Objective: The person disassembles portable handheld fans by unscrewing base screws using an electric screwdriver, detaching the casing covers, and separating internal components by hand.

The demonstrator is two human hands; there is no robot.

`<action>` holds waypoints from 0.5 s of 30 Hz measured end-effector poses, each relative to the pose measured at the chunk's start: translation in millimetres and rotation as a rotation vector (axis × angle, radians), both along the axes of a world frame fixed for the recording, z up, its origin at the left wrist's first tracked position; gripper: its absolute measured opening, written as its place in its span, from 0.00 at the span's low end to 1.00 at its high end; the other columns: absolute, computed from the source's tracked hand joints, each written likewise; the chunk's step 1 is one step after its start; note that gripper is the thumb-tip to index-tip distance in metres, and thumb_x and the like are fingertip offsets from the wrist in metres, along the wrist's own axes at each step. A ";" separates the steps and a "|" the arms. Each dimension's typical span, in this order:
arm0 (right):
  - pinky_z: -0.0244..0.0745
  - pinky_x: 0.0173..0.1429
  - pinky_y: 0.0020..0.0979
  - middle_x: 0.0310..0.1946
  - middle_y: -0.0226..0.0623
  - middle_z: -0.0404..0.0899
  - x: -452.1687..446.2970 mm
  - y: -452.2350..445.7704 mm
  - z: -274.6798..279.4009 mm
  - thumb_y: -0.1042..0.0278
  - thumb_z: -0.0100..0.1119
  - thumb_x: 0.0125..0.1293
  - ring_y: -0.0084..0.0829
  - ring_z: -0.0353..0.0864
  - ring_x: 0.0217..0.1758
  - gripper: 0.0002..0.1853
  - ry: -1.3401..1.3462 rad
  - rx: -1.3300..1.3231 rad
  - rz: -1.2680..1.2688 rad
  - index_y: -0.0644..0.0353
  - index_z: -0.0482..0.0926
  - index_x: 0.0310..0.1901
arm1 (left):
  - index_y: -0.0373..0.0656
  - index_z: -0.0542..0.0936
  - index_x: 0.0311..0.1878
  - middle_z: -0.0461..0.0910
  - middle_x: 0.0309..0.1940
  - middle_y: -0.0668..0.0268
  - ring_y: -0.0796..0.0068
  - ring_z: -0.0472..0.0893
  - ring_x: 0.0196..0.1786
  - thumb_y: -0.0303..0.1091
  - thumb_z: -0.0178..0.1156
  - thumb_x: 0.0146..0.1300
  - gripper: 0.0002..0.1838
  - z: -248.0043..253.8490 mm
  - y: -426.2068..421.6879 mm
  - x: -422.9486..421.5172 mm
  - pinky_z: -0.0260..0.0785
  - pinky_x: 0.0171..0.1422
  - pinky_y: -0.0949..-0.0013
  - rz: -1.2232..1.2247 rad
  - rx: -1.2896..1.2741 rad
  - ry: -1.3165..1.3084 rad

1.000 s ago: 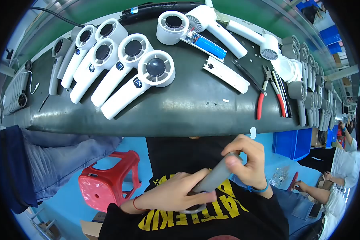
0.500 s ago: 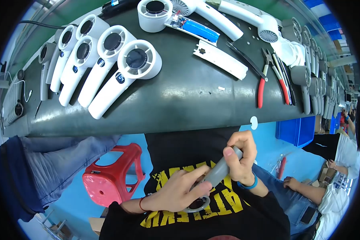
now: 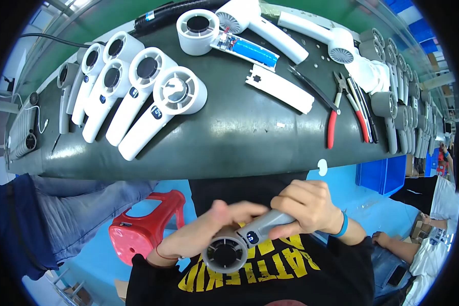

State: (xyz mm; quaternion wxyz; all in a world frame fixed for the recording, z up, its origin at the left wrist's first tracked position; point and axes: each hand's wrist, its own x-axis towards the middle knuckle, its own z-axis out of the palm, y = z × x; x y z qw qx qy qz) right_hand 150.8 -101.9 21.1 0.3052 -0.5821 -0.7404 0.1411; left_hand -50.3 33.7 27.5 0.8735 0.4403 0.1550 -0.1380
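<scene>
A: Head view. Where is the grey fan (image 3: 242, 239), and how does it lie?
B: In front of the black shirt (image 3: 155, 283), nearer the wearer than the dark bench (image 3: 229, 148). Long axis slants: round fan head (image 3: 209, 260) to the lower left, handle (image 3: 273, 221) running to the upper right. Spoked face turned to the camera.
A: Looks?
B: Matt grey; pale spokes around a dark hub (image 3: 227, 255). Small dark display (image 3: 250, 237) near the neck, digits lit, too small to read surely.
A: Fingers?
B: Right hand (image 3: 307, 206): curled around the handle's far end, grasping it. Left hand (image 3: 201, 232): fingers extended, unclenched, blurred, reaching over the fan near the right hand. Cannot tell whether it touches the fan.
</scene>
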 end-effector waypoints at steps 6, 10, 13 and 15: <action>0.67 0.21 0.31 0.19 0.35 0.74 -0.5 18.1 7.0 0.60 0.57 0.65 0.35 0.74 0.17 0.13 0.277 -0.087 -0.233 0.61 0.77 0.30 | 0.30 0.71 0.55 0.81 0.41 0.52 0.67 0.82 0.41 0.72 0.40 0.62 0.46 11.9 -11.3 -4.9 0.73 0.46 0.69 0.676 0.787 -0.156; 0.68 0.21 0.33 0.19 0.35 0.75 2.6 29.7 13.5 0.67 0.58 0.63 0.37 0.75 0.17 0.08 0.355 -0.108 -0.229 0.60 0.78 0.29 | 0.27 0.72 0.49 0.81 0.34 0.51 0.70 0.80 0.27 0.76 0.50 0.55 0.49 -15.4 12.4 -5.5 0.71 0.31 0.72 0.738 1.018 -0.510; 0.68 0.21 0.31 0.19 0.35 0.75 6.6 36.0 18.7 0.67 0.54 0.65 0.35 0.75 0.17 0.10 0.308 -0.157 -0.195 0.61 0.78 0.28 | 0.25 0.77 0.43 0.83 0.30 0.53 0.65 0.84 0.29 0.79 0.58 0.45 0.52 -14.8 16.5 -5.2 0.77 0.33 0.69 0.696 0.996 -0.530; 0.68 0.22 0.30 0.19 0.35 0.75 8.4 41.6 20.3 0.67 0.49 0.66 0.33 0.75 0.17 0.13 0.256 -0.166 -0.181 0.62 0.78 0.26 | 0.26 0.77 0.42 0.83 0.30 0.53 0.65 0.84 0.29 0.77 0.59 0.47 0.50 -22.0 16.9 0.8 0.77 0.34 0.70 0.863 0.987 -0.572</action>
